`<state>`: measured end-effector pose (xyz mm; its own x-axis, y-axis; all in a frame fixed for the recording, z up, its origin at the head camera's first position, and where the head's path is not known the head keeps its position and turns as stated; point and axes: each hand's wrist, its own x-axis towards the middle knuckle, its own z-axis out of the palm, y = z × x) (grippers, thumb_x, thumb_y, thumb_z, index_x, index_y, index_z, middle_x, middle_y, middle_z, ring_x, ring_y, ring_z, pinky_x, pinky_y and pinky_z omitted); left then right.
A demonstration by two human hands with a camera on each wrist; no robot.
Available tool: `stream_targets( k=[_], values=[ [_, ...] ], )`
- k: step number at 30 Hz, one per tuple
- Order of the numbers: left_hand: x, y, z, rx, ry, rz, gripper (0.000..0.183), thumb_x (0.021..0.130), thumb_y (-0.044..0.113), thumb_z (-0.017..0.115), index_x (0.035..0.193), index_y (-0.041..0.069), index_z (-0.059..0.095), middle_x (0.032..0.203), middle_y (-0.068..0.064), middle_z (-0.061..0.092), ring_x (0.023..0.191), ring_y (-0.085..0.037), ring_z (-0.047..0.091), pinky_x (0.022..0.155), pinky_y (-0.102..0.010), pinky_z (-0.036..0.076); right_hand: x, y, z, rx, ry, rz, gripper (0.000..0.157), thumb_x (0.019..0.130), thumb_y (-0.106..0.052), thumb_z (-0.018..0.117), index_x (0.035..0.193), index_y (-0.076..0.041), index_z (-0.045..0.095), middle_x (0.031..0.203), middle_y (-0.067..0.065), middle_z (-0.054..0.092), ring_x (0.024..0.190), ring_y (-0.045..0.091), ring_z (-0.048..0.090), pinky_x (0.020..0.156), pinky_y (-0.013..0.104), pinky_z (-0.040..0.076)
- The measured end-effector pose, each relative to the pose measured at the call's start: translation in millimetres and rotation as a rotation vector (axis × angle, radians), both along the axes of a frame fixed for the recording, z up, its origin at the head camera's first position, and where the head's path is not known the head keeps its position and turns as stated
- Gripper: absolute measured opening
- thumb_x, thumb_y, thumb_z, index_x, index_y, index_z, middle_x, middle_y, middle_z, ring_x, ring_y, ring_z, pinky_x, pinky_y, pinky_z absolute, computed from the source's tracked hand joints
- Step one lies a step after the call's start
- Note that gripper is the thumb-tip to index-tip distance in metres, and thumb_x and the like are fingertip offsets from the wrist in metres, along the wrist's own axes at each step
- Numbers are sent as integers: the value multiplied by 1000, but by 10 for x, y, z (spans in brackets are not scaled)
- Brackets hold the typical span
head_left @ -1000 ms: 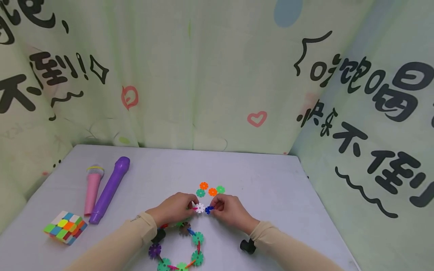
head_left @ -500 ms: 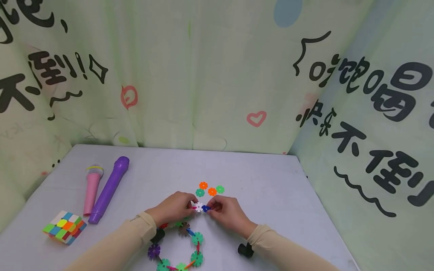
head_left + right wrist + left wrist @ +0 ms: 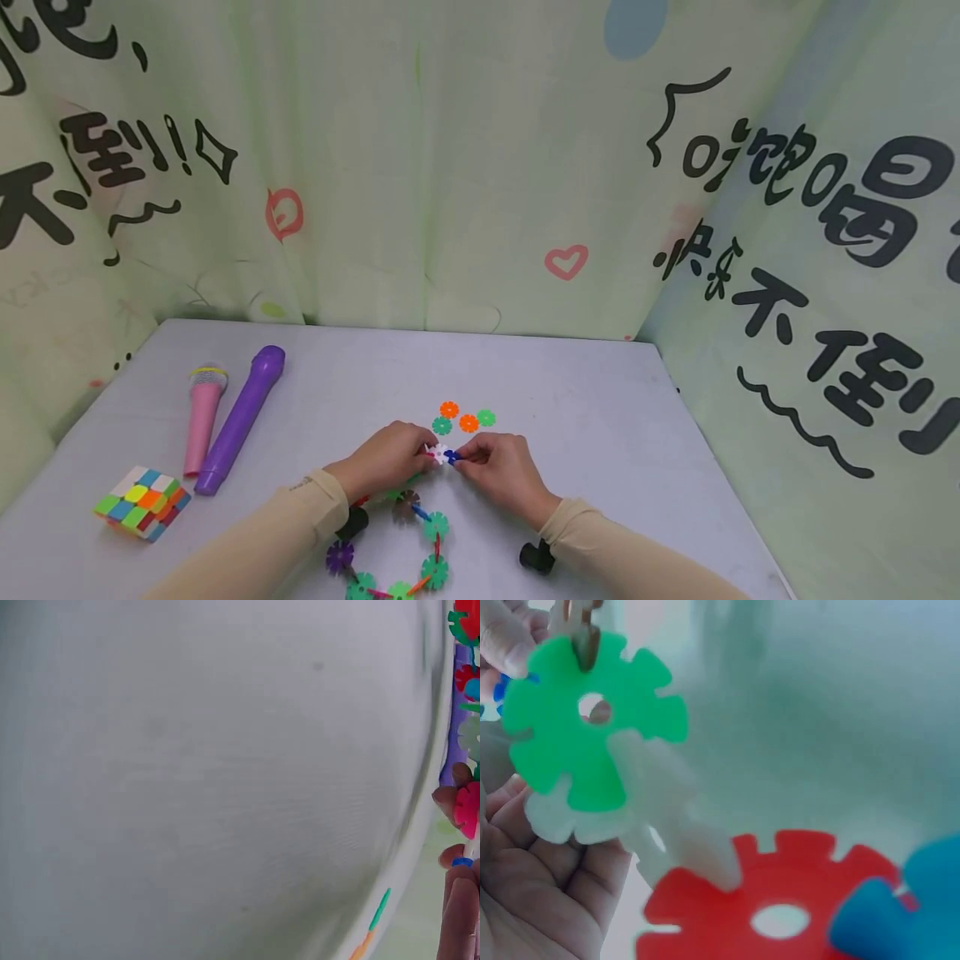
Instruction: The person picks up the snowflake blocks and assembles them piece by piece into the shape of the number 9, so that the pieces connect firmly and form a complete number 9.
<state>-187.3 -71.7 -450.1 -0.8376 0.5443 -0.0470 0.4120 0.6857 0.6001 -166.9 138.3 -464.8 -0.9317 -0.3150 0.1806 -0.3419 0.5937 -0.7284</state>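
Fingertip to fingertip, both hands meet at mid-table in the head view. My left hand [image 3: 386, 457] pinches the end of a chain of slotted plastic snowflake discs, near a pink disc [image 3: 468, 806] and a white disc [image 3: 438, 454]. Between thumb and fingers, my right hand [image 3: 504, 475] pinches a dark blue snowflake disc [image 3: 452, 457], edge against the white one. The chain curves below the left hand, through a brown disc [image 3: 406, 506] and a purple disc [image 3: 340, 557]. Close up in the left wrist view, a green disc [image 3: 551, 750] and a red disc [image 3: 757, 885] are linked.
Several loose discs, including an orange disc [image 3: 468, 423], lie just beyond the hands. To the left are a pink toy microphone [image 3: 202, 425], a purple microphone-shaped stick [image 3: 240, 421] and a puzzle cube [image 3: 142, 504]. A printed curtain [image 3: 465, 167] hangs behind the table.
The blue disc has moved left from a small gap to meet the white disc. Both hands have shifted slightly away from the body, the right hand also leftward.
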Motion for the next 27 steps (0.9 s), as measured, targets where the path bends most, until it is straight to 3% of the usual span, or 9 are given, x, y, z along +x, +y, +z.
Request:
stream_targets(
  k=[4,8,17,20,27],
  values=[
    [-7,9,2,-13,14,3,27,91,14,75,114,1,71,73,8,57,65,-12,52,70,-28,51,-22,-2,2,2,4,6,9,82,-7,83,88,-10,77,79,-8,72,71,2,66,66,21,54],
    [-7,13,-7,-23,-28,16,29,89,18,77,112,3,70,74,6,56,67,-13,52,67,-25,49,-49,31,-13,21,-14,32,10,82,-7,83,90,-11,77,80,-9,71,71,2,65,68,21,54],
    [24,-11,13,-17,-47,11,32,86,17,80,116,10,68,73,5,54,66,-14,51,63,-26,48,-122,185,-29,22,-141,146,21,84,-1,79,104,-9,73,96,-4,71,82,8,67,76,22,54],
    [28,-22,15,-35,-50,21,32,86,18,80,115,11,69,75,5,54,68,-14,51,65,-27,48,-212,294,-35,53,-163,105,23,86,-2,77,107,-7,71,99,-2,69,86,11,66,78,24,54],
    [31,-25,16,-45,-68,31,30,86,15,80,114,12,70,79,5,55,72,-15,52,68,-29,49,-549,528,-76,133,-179,-89,32,84,-3,79,113,-6,67,93,0,63,85,15,61,80,30,54]
  ],
)
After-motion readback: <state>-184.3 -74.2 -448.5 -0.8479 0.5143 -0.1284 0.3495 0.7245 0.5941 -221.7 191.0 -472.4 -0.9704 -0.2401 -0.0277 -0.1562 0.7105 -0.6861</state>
